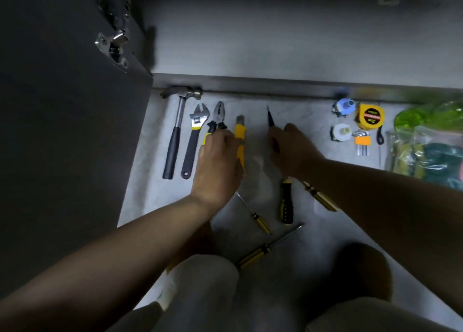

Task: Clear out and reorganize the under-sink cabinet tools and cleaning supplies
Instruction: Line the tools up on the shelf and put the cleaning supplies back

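A hammer (175, 136) and wrench (194, 136) lie on the floor (300, 113) left of the fingers of the left hand (218, 161). These bend over the pliers (218, 116) and yellow utility knife (240, 128); whether they grip either cannot be told. The right hand (293, 151) pinches a slim dark screwdriver (270, 118), with the tape measure (369, 116) and hex keys (362, 138) well right of its fingers.

Approx. 10–11 o'clock, in a row: 1 hammer (175, 133), 1 adj. wrench (194, 136), 1 pr pliers (217, 118), 1 utility knife (240, 131).

Screwdrivers, 4 total: 1 black-and-yellow screwdriver (286, 206) near centre, plus 3 amber-handled screwdrivers (260, 222) spread approx. 4–6 o'clock.

Approx. 2 o'clock: 1 tape measure (369, 116), 1 hex-key set (360, 141), and 2 small round items, i.e. 1 blue round item (343, 106) and 1 white round item (340, 132).

3 o'clock: plastic bags (426, 141), too blurred to count.
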The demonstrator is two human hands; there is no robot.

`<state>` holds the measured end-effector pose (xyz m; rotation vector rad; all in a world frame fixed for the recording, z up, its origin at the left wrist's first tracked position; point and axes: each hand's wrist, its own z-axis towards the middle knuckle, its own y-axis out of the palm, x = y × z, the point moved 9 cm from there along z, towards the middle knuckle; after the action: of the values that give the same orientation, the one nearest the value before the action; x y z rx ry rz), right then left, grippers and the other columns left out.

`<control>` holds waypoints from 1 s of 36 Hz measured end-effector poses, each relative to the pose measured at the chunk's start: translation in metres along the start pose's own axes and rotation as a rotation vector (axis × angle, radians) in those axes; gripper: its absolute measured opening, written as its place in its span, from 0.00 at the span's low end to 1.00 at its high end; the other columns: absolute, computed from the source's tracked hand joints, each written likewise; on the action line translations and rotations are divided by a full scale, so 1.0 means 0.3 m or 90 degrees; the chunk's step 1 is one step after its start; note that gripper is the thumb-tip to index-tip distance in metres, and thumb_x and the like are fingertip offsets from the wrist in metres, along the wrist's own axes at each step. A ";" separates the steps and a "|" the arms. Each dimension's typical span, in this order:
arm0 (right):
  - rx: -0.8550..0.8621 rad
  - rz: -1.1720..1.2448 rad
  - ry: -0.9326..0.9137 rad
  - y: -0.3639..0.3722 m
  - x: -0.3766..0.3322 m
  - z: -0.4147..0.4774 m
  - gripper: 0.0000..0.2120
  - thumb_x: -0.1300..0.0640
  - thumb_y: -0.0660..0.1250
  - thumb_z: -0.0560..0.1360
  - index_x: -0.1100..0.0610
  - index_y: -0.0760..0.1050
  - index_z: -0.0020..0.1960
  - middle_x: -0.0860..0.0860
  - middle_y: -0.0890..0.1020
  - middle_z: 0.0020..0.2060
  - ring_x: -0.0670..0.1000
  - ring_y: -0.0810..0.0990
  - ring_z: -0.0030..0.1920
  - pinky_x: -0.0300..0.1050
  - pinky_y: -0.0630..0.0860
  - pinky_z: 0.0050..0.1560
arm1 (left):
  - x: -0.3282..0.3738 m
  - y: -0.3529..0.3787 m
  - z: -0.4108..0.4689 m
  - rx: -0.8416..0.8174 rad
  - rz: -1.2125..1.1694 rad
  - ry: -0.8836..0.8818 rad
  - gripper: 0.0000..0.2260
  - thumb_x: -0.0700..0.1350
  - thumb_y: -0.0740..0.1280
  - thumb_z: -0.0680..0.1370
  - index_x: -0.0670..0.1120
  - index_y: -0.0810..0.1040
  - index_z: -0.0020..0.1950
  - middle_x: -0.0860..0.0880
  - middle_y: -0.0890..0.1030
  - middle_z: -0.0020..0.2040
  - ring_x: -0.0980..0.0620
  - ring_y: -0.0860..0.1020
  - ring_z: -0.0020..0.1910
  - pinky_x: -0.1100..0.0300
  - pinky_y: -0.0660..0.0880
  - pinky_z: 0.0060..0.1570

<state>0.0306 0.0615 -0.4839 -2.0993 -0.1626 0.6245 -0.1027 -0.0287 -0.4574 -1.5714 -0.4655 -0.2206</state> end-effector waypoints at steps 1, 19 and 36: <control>0.000 0.008 -0.013 -0.017 0.021 -0.032 0.11 0.58 0.65 0.78 0.56 0.71 0.60 0.58 0.71 0.53 0.58 0.76 0.46 0.49 0.77 0.46 | 0.027 0.011 -0.001 -0.005 -0.018 0.025 0.16 0.40 0.70 0.75 0.45 0.79 0.63 0.44 0.74 0.62 0.44 0.71 0.58 0.53 0.70 0.55; -0.025 -0.072 0.313 0.033 0.542 -0.497 0.18 0.57 0.66 0.76 0.54 0.70 0.65 0.58 0.67 0.58 0.63 0.71 0.60 0.57 0.75 0.49 | 0.267 0.244 -0.175 -0.306 -0.029 0.272 0.17 0.45 0.60 0.82 0.46 0.73 0.71 0.45 0.75 0.63 0.44 0.74 0.59 0.47 0.74 0.57; -0.093 0.111 0.192 0.260 0.181 -0.376 0.22 0.44 0.70 0.74 0.55 0.73 0.61 0.54 0.81 0.51 0.57 0.81 0.53 0.50 0.80 0.50 | 0.155 0.261 -0.292 -0.343 -0.071 0.252 0.12 0.36 0.71 0.75 0.48 0.85 0.56 0.48 0.76 0.55 0.47 0.74 0.56 0.51 0.74 0.54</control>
<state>0.1236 -0.0486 -0.5156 -2.3379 0.1512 0.4003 -0.0155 -0.1077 -0.5036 -1.9640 -0.1845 -0.7777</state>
